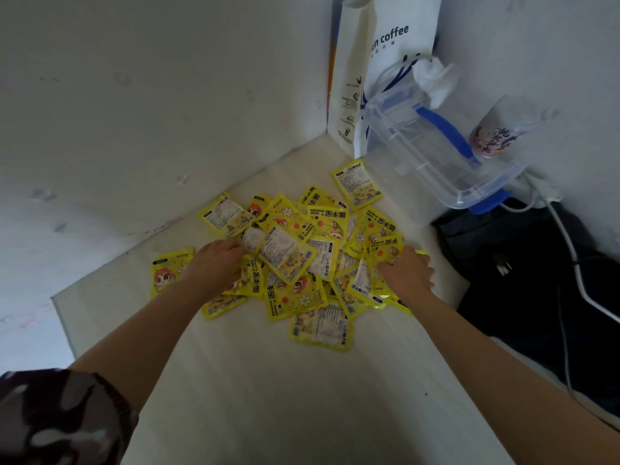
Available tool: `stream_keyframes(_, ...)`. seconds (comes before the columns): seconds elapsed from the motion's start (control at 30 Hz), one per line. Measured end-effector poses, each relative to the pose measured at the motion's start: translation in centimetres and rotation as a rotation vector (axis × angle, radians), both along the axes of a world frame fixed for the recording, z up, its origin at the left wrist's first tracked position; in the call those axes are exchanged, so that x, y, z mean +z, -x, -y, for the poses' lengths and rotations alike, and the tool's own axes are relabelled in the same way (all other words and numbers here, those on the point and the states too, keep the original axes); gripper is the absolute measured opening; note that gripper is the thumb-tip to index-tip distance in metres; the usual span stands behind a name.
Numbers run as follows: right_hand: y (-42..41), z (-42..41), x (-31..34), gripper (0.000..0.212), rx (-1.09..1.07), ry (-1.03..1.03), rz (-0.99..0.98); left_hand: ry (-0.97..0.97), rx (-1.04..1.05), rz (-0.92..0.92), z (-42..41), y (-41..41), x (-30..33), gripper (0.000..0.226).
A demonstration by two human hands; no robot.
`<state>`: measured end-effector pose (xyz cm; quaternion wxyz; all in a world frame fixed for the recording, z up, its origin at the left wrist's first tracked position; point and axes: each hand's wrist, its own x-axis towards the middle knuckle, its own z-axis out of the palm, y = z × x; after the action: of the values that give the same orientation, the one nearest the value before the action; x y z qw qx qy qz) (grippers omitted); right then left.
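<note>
Starting at the left edge, the camouflage sleeve (57, 417) is pushed up and the forearm runs long and straight across the table (268, 397). One stray packet (171, 270) lies just outside the left hand (214, 263), apart from the rest. It looks like the one this sweep has not caught. The left hand is palm down, knuckles up, with its fingertips buried under the near-left edge of the heap. Whether they grip anything or only push, I cannot tell, because the packets cover them. Between the two hands sits the pile of packets (288, 253), yellow hand-warmer sachets lying loose and overlapping, some face up and some label up. The two hands bracket it from either side, and that reads to me as a gather: herd the spread inward so it can be scooped in one go. On the far side is the right hand (407, 273), wrist bent a little inward, its fingers curled round the sachets at the pile's right rim, with the thumb out toward a yellow corner. Beyond that hand and to its right a clear plastic box (436, 156) with blue clips sits tilted, its open mouth facing the heap. That is likely where the packets belong. Behind it a paper bag (389, 45) stands in the corner. Further right are a cup (500, 129), a black bag (520, 263) and a white cable (570, 250).
</note>
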<state>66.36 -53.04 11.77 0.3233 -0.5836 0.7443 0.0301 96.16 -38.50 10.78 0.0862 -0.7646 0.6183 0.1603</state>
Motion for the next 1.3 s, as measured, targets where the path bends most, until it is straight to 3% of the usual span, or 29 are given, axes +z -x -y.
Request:
stream_keyframes(0.53, 0.9, -0.8, 0.1, 0.052, -0.03, -0.042, 0.09, 0.014, 0.003, 0.006, -2.1, 1.1, 1.2, 0.032)
stream_keyframes(0.73, 1.9, -1.6, 0.2, 0.048, 0.049, 0.038, 0.212, 0.063, 0.122, -0.221, -3.3, 1.3, 2.4, 0.024)
stream_keyframes(0.97, 3.3, -2.6, 1.2, 0.086, -0.009, 0.15, 0.4, 0.142, 0.26, -0.309, -3.6, 0.3, 4.7, 0.044)
stream_keyframes(1.03, 3.7, -2.2, 1.2, 0.077, -0.075, 0.125, 0.37, 0.132, 0.273, -0.317, -3.4, 0.0, 5.3, 0.051)
stream_keyframes(1.17, 4.7, -1.6, 0.5, 0.034, -0.022, 0.116, 0.228, 0.107, 0.192, -0.297, -2.1, 0.1, 5.7, 0.043)
stream_keyframes(1.3, 5.5, -1.1, 0.0, 0.022, -0.09, 0.116, 0.303, 0.047, 0.068, -0.289, 0.6, 1.8, 5.5, 0.04)
